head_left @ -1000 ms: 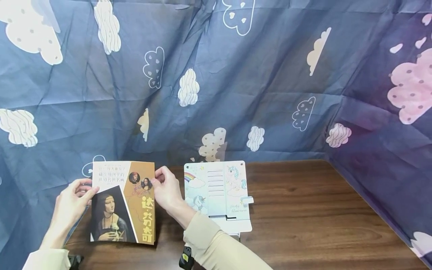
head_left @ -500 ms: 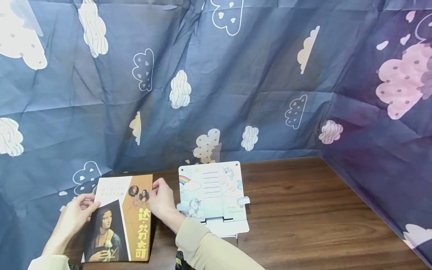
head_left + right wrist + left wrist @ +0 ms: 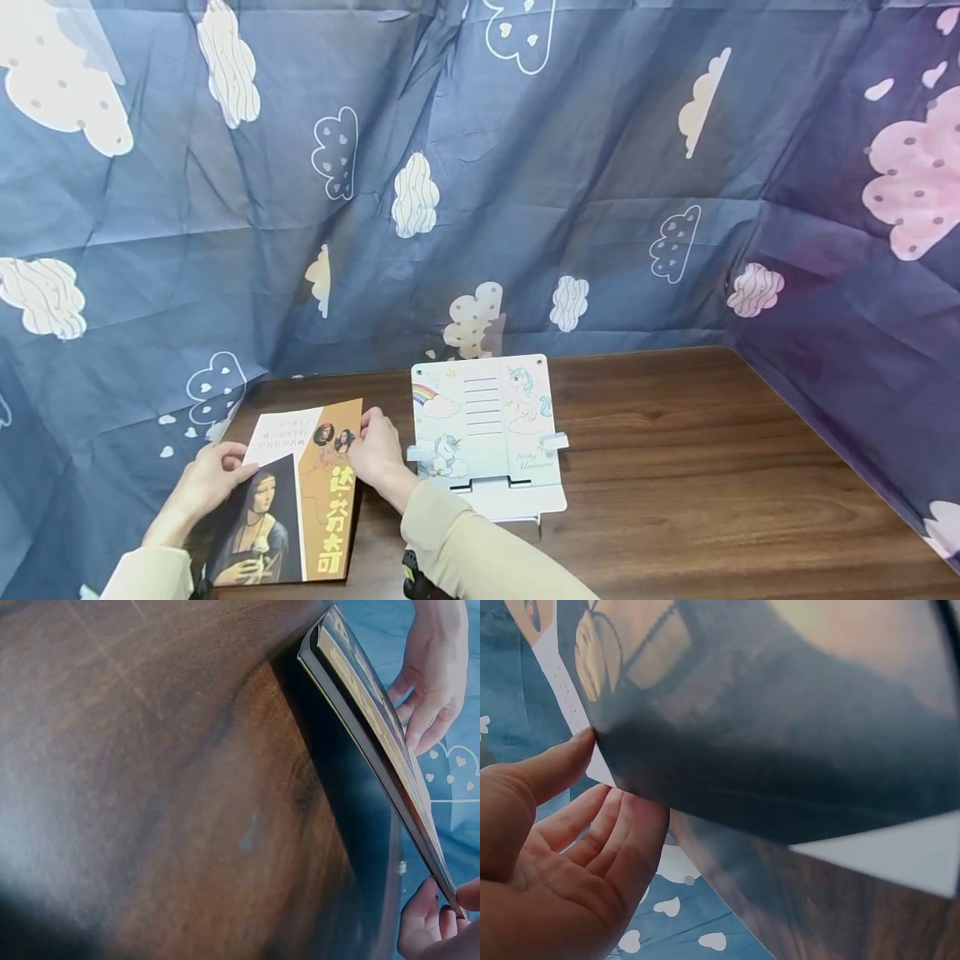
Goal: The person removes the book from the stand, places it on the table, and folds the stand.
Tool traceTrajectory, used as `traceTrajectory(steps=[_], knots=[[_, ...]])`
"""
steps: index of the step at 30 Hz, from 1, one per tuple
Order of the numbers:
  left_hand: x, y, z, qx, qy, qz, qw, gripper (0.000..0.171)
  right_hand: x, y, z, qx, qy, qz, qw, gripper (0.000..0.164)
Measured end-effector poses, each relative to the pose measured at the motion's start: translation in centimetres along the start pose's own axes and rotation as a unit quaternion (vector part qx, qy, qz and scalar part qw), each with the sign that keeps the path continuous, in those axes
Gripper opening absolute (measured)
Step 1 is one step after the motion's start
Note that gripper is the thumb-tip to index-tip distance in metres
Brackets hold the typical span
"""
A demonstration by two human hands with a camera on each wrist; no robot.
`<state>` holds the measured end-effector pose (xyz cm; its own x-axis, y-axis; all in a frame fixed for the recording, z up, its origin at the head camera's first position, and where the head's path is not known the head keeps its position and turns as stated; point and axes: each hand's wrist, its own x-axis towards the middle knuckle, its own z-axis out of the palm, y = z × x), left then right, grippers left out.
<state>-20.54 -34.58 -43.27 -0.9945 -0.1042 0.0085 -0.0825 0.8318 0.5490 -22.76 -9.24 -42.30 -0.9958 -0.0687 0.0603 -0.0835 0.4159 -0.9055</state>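
Note:
A paperback book (image 3: 318,492) with a portrait painting and an orange panel on its cover tilts back at the table's left, its upper edge raised. My left hand (image 3: 210,483) pinches its left edge, thumb on the cover and fingers behind, as the left wrist view shows close up. On the opposite edge my right hand (image 3: 378,450) holds the book between thumb and fingers. The right wrist view shows the page edges of the book (image 3: 375,750), slanting above the table, with the left hand (image 3: 439,675) beyond.
Right of the book stands a white book stand (image 3: 483,417) with unicorn and rainbow prints and a clear clip (image 3: 555,442) at each side. Brown wooden table (image 3: 712,467) extends to the right. Dark blue cloud-print cloth (image 3: 600,167) walls in the back and sides.
The book has come down toward the table's near edge and tilted further back, then shifted slightly toward the stand. Both hands have kept their grip, and the head view has shifted a little.

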Motion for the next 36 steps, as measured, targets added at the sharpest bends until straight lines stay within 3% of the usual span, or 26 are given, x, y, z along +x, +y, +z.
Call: traceTrajectory(steps=[12, 23, 29, 36], knots=[[-0.5, -0.1, 0.9, 0.043, -0.043, -0.01, 0.9981, 0.049, -0.2, 1.7, 0.8, -0.005, -0.022, 0.027, 0.999, 0.026], [-1.2, 0.9, 0.4, 0.072, -0.071, -0.017, 0.9948, 0.046, -0.8, 2.0, 0.8, 0.008, -0.048, 0.055, 0.997, 0.036], [-1.4, 1.5, 0.2, 0.075, -0.091, -0.01, 0.993, 0.055, -1.1, 1.6, 0.3, -0.002, -0.058, 0.028, 0.998, 0.042], [-1.4, 2.4, -0.1, 0.105, -0.086, 0.019, 0.9906, 0.067, -1.3, 0.2, -1.6, -0.028, -0.09, -0.033, 0.995, 0.031]])
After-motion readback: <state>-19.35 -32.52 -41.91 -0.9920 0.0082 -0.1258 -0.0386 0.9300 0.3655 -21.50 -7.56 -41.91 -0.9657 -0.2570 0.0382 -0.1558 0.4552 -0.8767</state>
